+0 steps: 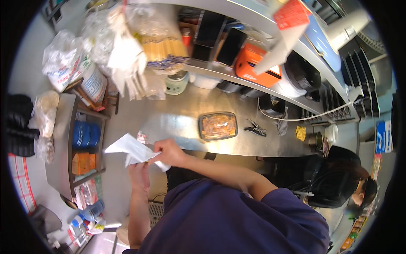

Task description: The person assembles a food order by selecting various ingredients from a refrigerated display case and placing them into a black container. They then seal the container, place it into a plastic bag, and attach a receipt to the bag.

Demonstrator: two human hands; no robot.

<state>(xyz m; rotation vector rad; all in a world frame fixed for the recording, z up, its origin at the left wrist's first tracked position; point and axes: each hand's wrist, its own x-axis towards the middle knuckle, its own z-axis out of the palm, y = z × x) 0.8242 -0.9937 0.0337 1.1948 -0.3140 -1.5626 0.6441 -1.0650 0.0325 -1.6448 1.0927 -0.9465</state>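
Note:
Both of my hands hold a thin, creased white sheet (129,146) at the left of the steel counter; whether it is paper or a flat plastic bag, I cannot tell. My left hand (138,175) is closed on its lower edge, its fingertips partly hidden. Just above and to the right, my right hand (170,153) pinches the sheet near its right end. A black takeaway container (218,126) with orange-brown food under a shiny clear lid stands on the counter, right of my hands and apart from them. Behind the sheet lies a small red-and-white packet (143,137).
Dark-handled metal tongs or scissors (256,128) and a crumpled yellow cloth (300,133) lie further right on the counter (177,116). A pale green scale (176,83) stands at the back beneath a shelf with an orange box (258,65). Another person (334,178) is at the right.

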